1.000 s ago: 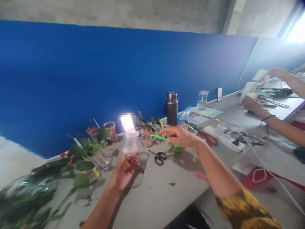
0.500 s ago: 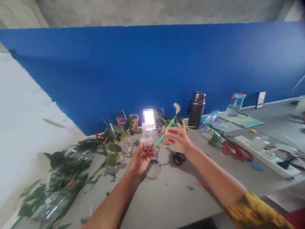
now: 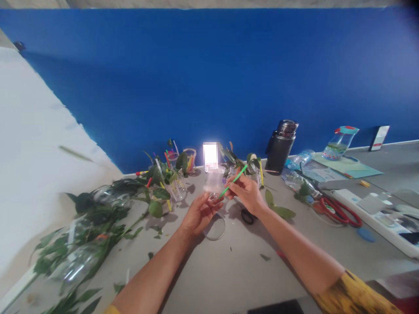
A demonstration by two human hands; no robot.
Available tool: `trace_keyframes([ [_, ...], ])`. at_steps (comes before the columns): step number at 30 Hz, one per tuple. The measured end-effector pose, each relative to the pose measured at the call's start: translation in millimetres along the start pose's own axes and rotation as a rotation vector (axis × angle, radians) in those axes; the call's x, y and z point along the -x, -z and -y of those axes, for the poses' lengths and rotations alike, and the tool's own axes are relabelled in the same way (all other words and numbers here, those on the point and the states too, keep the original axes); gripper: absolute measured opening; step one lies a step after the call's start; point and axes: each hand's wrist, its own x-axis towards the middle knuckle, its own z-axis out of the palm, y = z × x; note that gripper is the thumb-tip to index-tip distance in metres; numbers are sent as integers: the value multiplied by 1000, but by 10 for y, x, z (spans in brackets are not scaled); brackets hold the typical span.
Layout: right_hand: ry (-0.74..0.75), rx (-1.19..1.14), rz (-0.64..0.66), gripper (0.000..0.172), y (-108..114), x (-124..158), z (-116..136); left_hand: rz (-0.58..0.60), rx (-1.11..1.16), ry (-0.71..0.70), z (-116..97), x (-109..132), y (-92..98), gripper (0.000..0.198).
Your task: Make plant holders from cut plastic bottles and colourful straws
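My right hand [image 3: 245, 192] pinches a bright green straw [image 3: 236, 178], which slants with its upper end to the right. The straw's lower end meets the fingertips of my left hand [image 3: 200, 213]. My left fingers are curled at the base of a clear plastic cup [image 3: 214, 179], whose outline is hazy against the glare behind. Below the hands lies a clear ring-shaped piece [image 3: 215, 238]. Black-handled scissors [image 3: 248, 216] rest beside my right wrist, partly hidden by it. Green leaves [image 3: 283, 212] show to the right of that wrist.
Clear cups with leafy stems and coloured straws [image 3: 178, 187] stand at the back left. Plant cuttings and plastic bottles [image 3: 77, 266] cover the left side. To the right are a black thermos [image 3: 280, 148], a water jug [image 3: 339, 144], red-handled scissors [image 3: 340, 211] and a power strip [image 3: 376, 222].
The view has tipped down and shifted left. Both hands stay together with the straw between them, the straw's lower end now closer in among my left fingertips. Leaves beside my right wrist have come into sight.
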Motion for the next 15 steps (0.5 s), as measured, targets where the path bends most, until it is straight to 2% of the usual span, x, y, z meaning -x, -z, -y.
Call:
trace_keyframes([
  [6, 42, 133, -22, 28, -35, 29, -19, -22, -4, 24, 22, 9, -14, 25],
  [15, 90, 115, -29, 38, -10, 56, 21, -112, 3, 64, 20, 24, -43, 21],
])
